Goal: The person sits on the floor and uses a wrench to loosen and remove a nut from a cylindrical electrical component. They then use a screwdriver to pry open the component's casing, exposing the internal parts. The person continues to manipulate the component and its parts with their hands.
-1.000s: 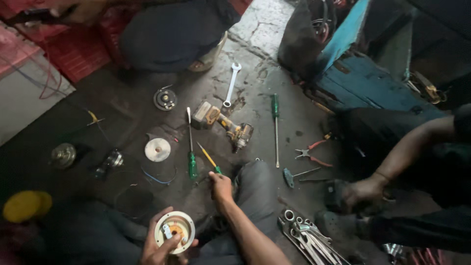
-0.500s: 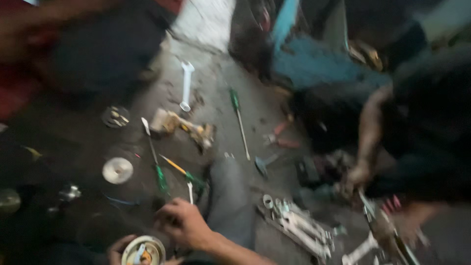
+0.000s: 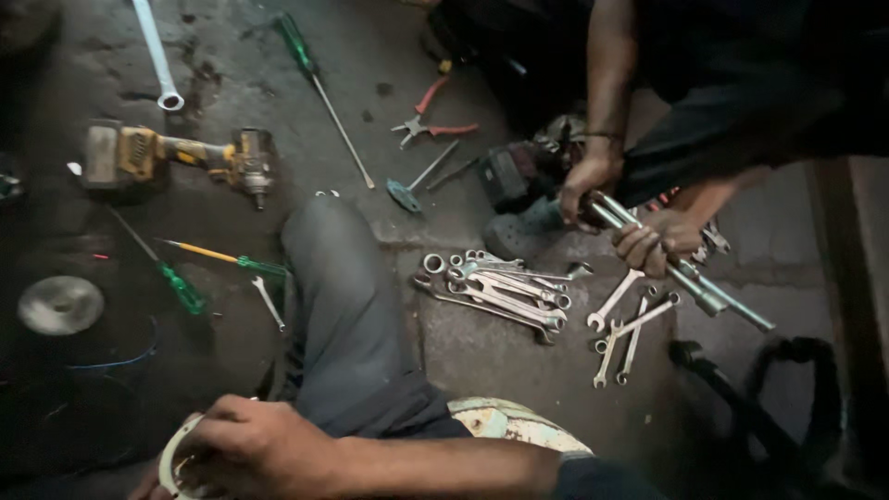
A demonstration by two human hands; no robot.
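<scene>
— Down at the bottom left edge, closing the right hand (image 3: 252, 443) over a round white housing (image 3: 172, 456), fingers curled across its top and rim.

— Holding anything inside that shallow cup?

— Hiding it under the palm; impossible to tell. Perhaps showing a sliver of the left hand (image 3: 141, 485) beneath, grip unreadable.

— And beside it?

— Bending a grey-trousered knee (image 3: 344, 306) up the middle, between the tools.

— Over on the right?

— Belonging to another person: two hands (image 3: 656, 243) clenching tight round a long steel bar (image 3: 713, 298), slanting down to the right.

— Lying loose on the floor, then?

— Spreading everywhere over dark, oil-stained concrete (image 3: 519, 370). Piling up as a heap of spanners (image 3: 495, 292) just beside the knee, with a few more spanners (image 3: 630, 326) scattered near the bar. Resting on its side at upper left, a yellow impact driver (image 3: 176, 157); below it, a green screwdriver (image 3: 181, 285) and a grey disc (image 3: 60, 304). Sitting further up, red-handled pliers (image 3: 431, 125) and a ring spanner (image 3: 157, 57).
</scene>
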